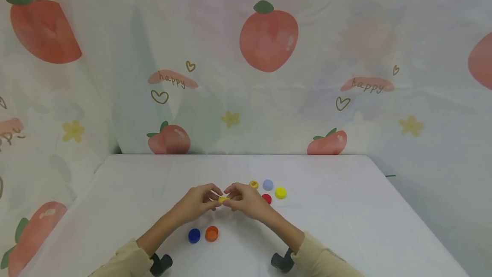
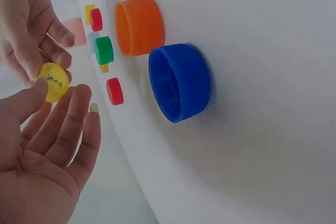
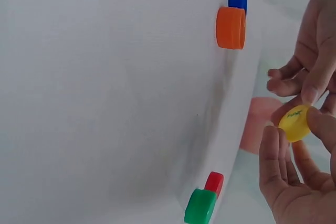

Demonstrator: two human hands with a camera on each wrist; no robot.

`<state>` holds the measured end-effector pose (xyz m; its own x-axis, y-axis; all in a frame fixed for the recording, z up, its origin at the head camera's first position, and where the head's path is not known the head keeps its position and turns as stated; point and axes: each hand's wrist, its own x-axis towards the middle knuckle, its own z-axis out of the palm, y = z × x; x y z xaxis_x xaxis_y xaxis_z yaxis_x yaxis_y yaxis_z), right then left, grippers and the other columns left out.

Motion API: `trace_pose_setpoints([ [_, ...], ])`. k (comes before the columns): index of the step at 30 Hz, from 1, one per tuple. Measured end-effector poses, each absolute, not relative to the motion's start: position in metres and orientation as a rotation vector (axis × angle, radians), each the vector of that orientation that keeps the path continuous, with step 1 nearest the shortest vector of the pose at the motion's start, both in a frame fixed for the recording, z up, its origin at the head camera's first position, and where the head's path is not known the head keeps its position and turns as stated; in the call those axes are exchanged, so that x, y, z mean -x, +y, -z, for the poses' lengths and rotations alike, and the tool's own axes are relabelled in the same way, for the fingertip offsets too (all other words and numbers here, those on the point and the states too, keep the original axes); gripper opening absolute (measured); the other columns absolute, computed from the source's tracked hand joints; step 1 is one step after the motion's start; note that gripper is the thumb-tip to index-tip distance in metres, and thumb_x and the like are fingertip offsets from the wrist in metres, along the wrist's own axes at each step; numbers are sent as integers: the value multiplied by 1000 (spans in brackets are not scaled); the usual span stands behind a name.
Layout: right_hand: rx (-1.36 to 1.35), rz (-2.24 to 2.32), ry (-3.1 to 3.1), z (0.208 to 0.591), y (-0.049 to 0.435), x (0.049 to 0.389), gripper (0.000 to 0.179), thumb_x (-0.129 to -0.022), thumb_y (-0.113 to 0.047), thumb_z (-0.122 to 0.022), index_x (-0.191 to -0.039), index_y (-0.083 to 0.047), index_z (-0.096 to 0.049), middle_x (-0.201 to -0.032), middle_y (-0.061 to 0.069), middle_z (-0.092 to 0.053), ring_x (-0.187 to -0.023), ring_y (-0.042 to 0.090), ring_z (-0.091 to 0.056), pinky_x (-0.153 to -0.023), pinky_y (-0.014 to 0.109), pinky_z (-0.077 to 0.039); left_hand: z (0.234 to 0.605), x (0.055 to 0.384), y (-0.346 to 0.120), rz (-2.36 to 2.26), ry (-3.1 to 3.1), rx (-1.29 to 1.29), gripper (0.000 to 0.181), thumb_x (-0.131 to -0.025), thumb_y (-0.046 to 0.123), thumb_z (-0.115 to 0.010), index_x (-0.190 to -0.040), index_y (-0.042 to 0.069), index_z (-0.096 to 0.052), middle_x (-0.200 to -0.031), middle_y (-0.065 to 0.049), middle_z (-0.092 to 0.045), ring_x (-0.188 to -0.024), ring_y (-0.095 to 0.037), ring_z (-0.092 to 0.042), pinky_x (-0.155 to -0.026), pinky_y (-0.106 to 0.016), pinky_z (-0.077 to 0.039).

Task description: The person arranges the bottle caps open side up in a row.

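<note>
Backdrop curtain (image 1: 246, 76) printed with peaches, hearts, flowers; "happy" legible twice. White bench (image 1: 346, 217) in front, cloth-covered, rounded far corners. Both hands meeting above bench centre: left hand (image 1: 197, 203) and right hand (image 1: 246, 201) fingertip to fingertip, jointly pinching yellow cap (image 1: 224, 199) between them, held off the surface. Left hand: thumb and fingers curled onto cap from its side; right hand: thumb and forefinger on the opposite edge. Dark handwriting on the cap's flat face in the left wrist view (image 2: 52, 81), too small to read. Cream sleeves on both forearms, dark wrist mounts at the bottom edge. Loose caps on bench: orange cap (image 1: 212, 233) and blue cap (image 1: 194, 235) side by side, near the person, below the left hand, open sides up. Beyond the right hand, a cluster: pale blue cap (image 1: 267, 184), yellow-green cap (image 1: 280, 193), red cap (image 1: 267, 198) partly behind the fingers, small yellow marked cap (image 1: 253, 184). Green cap (image 3: 200, 206) seen only in wrist views, just beside a red one.
</note>
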<state>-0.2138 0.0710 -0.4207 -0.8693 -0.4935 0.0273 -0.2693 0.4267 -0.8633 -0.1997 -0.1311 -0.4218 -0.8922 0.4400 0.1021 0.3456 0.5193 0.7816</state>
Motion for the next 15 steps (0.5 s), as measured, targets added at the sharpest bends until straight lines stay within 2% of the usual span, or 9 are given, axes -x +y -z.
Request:
trace_pose_setpoints([
  [4,728,1335,2519,420,75,212,33,-84,-17,-72,-112,-5,-61,-92,-1,-62,-83,14,-61,-70,23,-52,423,198,-131,-1340,2613,-685,24,-89,16,-66,-109,4,-60,-100,-9,-69,-79,-14,-66,-69,-26,-53],
  [11,835,1236,2563,421,81,206,37,-81,-12,-75,-115,-5,-61,-91,-1,-60,-84,16,-58,-69,19,-50,426,195,-127,-1269,2678,-696,22,-90,17,-64,-110,5,-63,-97,-1,-69,-92,-20,-64,-75,-29,-53],
  [15,865,1161,2583,422,83,203,40,-81,-11,-75,-117,-6,-60,-91,-3,-58,-85,15,-58,-69,18,-50,425,192,-123,-1244,2688,-690,22,-90,13,-64,-110,5,-63,-97,0,-69,-92,-20,-63,-75,-30,-53],
])
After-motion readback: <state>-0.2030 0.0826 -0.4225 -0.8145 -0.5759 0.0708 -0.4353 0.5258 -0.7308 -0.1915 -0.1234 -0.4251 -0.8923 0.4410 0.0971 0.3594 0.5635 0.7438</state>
